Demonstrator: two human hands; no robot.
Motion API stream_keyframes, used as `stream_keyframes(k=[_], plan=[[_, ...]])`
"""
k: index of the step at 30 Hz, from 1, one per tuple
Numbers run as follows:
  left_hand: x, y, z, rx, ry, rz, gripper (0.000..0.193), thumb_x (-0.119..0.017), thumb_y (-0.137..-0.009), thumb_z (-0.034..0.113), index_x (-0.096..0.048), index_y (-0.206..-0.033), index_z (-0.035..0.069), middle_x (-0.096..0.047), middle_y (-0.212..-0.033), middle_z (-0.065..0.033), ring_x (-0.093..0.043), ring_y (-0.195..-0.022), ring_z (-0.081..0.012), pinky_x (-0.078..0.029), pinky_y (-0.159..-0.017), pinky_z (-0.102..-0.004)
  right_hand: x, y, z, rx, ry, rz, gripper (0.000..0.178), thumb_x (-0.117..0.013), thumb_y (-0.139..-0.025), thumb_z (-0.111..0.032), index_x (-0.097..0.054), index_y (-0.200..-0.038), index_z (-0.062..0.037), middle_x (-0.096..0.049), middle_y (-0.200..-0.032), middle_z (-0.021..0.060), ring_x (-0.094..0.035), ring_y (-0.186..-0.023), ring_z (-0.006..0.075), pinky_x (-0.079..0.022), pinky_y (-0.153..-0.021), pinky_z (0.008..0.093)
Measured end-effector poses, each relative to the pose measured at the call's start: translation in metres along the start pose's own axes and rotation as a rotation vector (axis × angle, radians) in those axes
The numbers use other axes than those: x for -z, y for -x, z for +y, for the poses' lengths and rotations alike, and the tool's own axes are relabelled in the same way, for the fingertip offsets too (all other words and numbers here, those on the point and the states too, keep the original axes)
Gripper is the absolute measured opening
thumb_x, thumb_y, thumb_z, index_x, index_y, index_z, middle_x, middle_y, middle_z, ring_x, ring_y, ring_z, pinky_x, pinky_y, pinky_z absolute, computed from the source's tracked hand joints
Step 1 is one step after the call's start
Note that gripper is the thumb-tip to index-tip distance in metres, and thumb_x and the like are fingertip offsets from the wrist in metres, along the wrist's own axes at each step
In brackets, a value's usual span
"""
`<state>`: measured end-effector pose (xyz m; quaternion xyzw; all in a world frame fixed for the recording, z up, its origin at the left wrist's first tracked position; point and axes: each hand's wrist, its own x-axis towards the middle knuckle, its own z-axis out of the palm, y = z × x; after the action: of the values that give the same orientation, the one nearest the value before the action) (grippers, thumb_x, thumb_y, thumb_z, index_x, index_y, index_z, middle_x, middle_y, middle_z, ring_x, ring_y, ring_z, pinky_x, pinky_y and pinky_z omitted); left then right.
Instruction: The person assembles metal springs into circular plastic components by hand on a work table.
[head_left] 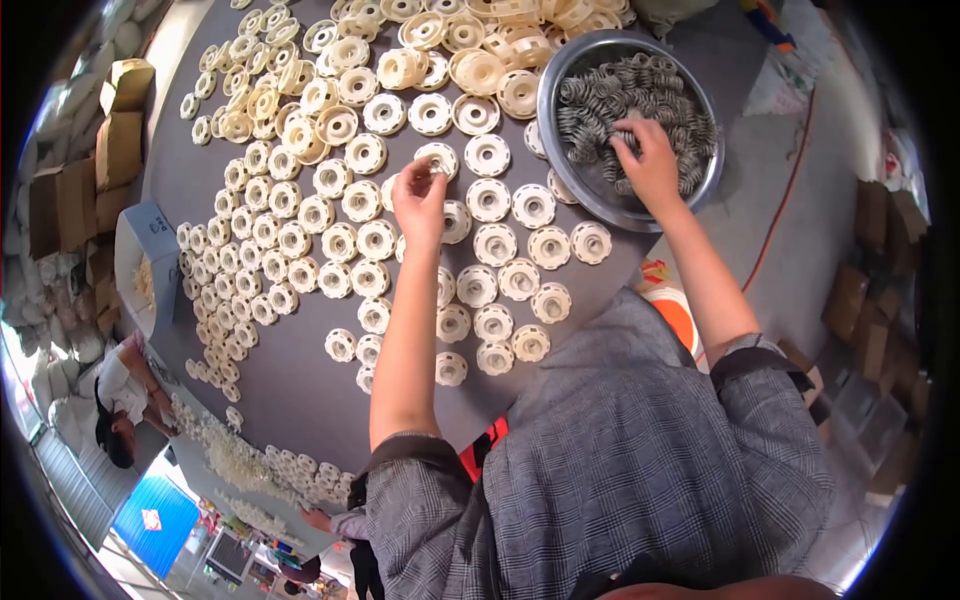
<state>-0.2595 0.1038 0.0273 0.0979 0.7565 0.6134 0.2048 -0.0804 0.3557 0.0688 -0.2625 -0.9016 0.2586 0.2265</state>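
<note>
My left hand (420,203) is over the table with thumb and fingers pinched on a small shiny metal spring (437,168). It is at a round white plastic part (446,152) with a scalloped rim; the fingers partly hide both. My right hand (650,165) reaches into a wide metal bowl (712,172), its thumb and forefinger apart, touching the heap of grey coil springs (655,82). Near my forearms lie several more round white parts (488,200), many with a spring in the middle hole. Others, such as a bare one (487,155), show no spring.
Cream-coloured round parts (400,68) are piled at the table's far side. Rows of white parts (265,230) cover the left. A blue-grey box (150,235) stands by the left edge. An orange and white bucket (675,315) is below the bowl. Another person (125,400) works at the far left.
</note>
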Motion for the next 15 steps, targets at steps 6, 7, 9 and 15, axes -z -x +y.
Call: stream_keyframes(k=[6,7,9,15], plan=[[0.0,-0.02,0.004,-0.268,-0.452,-0.049,0.03,-0.058,-0.073,0.002,-0.057,-0.103,0.006,-0.045,-0.094,-0.0088,-0.049,-0.084,-0.0167,-0.043,-0.066,-0.025,-0.006,0.017,0.004,-0.119,-0.015,-0.055,0.02,-0.061,-0.073,-0.015,-0.058,-0.092,-0.0095,-0.055,-0.092,0.0091,-0.054,-0.089,0.0257,-0.043,-0.076,0.0322],[-0.002,-0.021,0.007,-0.208,-0.431,-0.041,0.028,-0.061,-0.072,0.007,-0.057,-0.099,0.007,-0.05,-0.093,-0.0076,-0.05,-0.084,-0.0199,-0.041,-0.071,-0.0304,-0.006,0.018,0.004,-0.125,-0.012,-0.053,0.02,-0.061,-0.073,-0.015,-0.058,-0.092,-0.0095,-0.055,-0.092,0.0091,-0.054,-0.089,0.0257,-0.043,-0.076,0.0322],[0.001,-0.024,-0.005,-0.295,-0.574,0.01,0.025,-0.063,-0.07,0.01,-0.057,-0.095,0.008,-0.052,-0.092,-0.0061,-0.05,-0.085,-0.0207,-0.038,-0.075,-0.0326,-0.007,0.018,0.004,-0.237,-0.13,-0.042,0.021,-0.062,-0.073,-0.014,-0.058,-0.092,-0.0081,-0.056,-0.09,0.0092,-0.054,-0.088,0.0257,-0.043,-0.077,0.0315],[0.003,-0.021,-0.014,-0.436,-0.844,0.068,0.021,-0.067,-0.066,0.017,-0.058,-0.083,0.011,-0.057,-0.088,-0.0026,-0.05,-0.088,-0.0226,-0.032,-0.083,-0.0366,-0.013,0.016,-0.009,-0.41,-0.473,0.056,0.019,-0.064,-0.075,-0.009,-0.057,-0.092,-0.0042,-0.056,-0.086,0.0007,-0.052,-0.072,0.0064,-0.041,-0.062,0.0189]])
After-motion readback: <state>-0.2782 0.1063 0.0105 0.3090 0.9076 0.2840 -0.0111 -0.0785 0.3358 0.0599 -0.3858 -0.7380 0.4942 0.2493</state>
